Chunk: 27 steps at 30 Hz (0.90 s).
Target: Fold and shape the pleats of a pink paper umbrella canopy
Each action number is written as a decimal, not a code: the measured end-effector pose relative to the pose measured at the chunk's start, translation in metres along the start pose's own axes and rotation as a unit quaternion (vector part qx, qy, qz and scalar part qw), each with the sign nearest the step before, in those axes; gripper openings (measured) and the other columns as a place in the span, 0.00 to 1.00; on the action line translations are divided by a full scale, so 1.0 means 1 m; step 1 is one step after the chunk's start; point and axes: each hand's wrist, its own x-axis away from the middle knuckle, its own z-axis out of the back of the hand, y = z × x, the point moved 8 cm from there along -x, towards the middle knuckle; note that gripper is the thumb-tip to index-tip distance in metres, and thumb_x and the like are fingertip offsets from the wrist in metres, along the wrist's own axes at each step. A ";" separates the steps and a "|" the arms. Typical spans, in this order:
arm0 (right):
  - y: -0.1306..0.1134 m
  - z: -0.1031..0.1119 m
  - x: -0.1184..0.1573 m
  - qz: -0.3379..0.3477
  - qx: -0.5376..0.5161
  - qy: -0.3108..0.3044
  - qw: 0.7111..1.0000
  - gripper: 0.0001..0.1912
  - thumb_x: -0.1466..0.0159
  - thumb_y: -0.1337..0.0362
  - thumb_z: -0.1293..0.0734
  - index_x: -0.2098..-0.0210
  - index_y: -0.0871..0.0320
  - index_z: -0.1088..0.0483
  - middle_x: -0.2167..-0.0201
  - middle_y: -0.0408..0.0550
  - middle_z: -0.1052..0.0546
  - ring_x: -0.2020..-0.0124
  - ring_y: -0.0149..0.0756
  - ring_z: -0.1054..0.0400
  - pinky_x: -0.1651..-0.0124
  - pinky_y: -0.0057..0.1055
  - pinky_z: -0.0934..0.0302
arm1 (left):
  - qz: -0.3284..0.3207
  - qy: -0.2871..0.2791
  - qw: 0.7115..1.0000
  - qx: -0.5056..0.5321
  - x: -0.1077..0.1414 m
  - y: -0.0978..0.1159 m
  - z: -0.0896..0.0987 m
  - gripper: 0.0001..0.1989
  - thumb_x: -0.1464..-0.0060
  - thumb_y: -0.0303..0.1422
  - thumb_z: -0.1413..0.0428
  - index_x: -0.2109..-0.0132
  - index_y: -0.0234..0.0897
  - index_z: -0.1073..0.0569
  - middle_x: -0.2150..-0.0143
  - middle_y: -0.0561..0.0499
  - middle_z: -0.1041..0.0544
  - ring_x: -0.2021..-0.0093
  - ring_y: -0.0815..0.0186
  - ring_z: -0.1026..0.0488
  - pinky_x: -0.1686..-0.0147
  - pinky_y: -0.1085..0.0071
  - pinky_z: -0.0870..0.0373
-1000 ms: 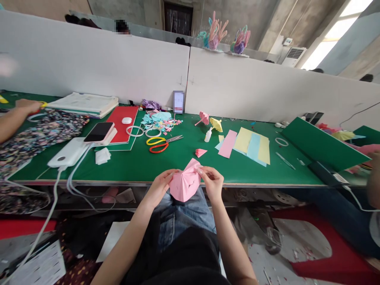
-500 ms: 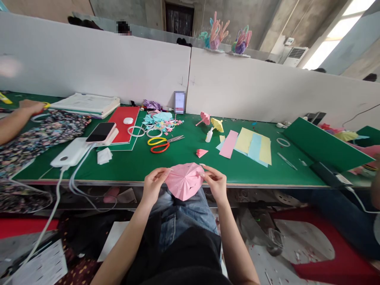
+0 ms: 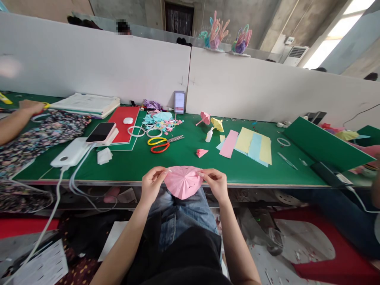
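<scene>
A white partition point(image 3: 95, 59) stands along the back of the green worktop point(image 3: 178, 161). Beyond the partition rises a grey concrete wall point(image 3: 133, 12) with a dark doorway point(image 3: 179, 19), or what looks like one. Behind the partition's right half are a louvred unit point(image 3: 295, 55) and a bright window point(image 3: 325, 47); well in front of it lies littered grey floor point(image 3: 264, 259).

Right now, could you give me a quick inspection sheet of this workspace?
Surface: green table, with bare patches near the front edge.
Main things: pleated pink paper, spread out; small folded pink piece on the table.
Clutter: paper scraps towards the back; scissors and glue bottle lying about.
Hands: left hand and right hand pinch opposite sides of the pleated pink paper.
Cables: white cables hang over the front edge, left.
Surroundings: white partition behind; another person's hand far left.
</scene>
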 end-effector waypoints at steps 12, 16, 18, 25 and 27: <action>0.038 -0.017 0.006 -0.042 -0.130 -0.024 0.990 0.20 0.48 0.55 0.27 0.56 0.52 0.24 0.74 0.42 0.23 0.76 0.28 0.33 0.71 0.25 0.38 | 0.056 0.024 0.994 0.094 0.004 -0.011 -0.007 0.14 0.61 0.42 0.35 0.72 0.35 0.25 0.77 0.53 0.26 0.77 0.71 0.31 0.77 0.77 0.37; 0.037 -0.025 0.008 -0.041 -0.135 -0.041 0.989 0.20 0.47 0.58 0.27 0.54 0.51 0.25 0.80 0.37 0.29 0.79 0.24 0.39 0.73 0.22 0.42 | 0.081 0.021 0.988 0.127 0.007 -0.010 -0.012 0.15 0.61 0.42 0.35 0.73 0.35 0.27 0.77 0.54 0.26 0.76 0.71 0.31 0.76 0.77 0.37; 0.035 -0.026 0.008 -0.035 -0.128 -0.044 0.990 0.19 0.46 0.59 0.28 0.54 0.52 0.25 0.81 0.36 0.31 0.79 0.23 0.41 0.73 0.22 0.42 | 0.091 0.021 0.986 0.139 0.008 -0.011 -0.014 0.15 0.61 0.42 0.35 0.73 0.35 0.27 0.76 0.54 0.26 0.75 0.71 0.31 0.75 0.76 0.36; 0.028 -0.024 0.009 -0.033 -0.085 -0.044 0.995 0.20 0.49 0.63 0.26 0.55 0.55 0.24 0.82 0.38 0.27 0.79 0.26 0.38 0.72 0.24 0.39 | 0.112 0.017 0.982 0.149 0.007 -0.017 -0.012 0.13 0.61 0.39 0.34 0.70 0.34 0.25 0.76 0.54 0.25 0.76 0.73 0.32 0.76 0.79 0.39; 0.027 -0.022 0.008 -0.038 -0.080 -0.036 0.995 0.20 0.50 0.63 0.26 0.56 0.56 0.23 0.82 0.38 0.26 0.79 0.26 0.37 0.72 0.25 0.38 | 0.114 0.011 0.982 0.149 0.006 -0.018 -0.011 0.13 0.60 0.39 0.35 0.69 0.35 0.25 0.76 0.54 0.25 0.75 0.73 0.31 0.76 0.79 0.39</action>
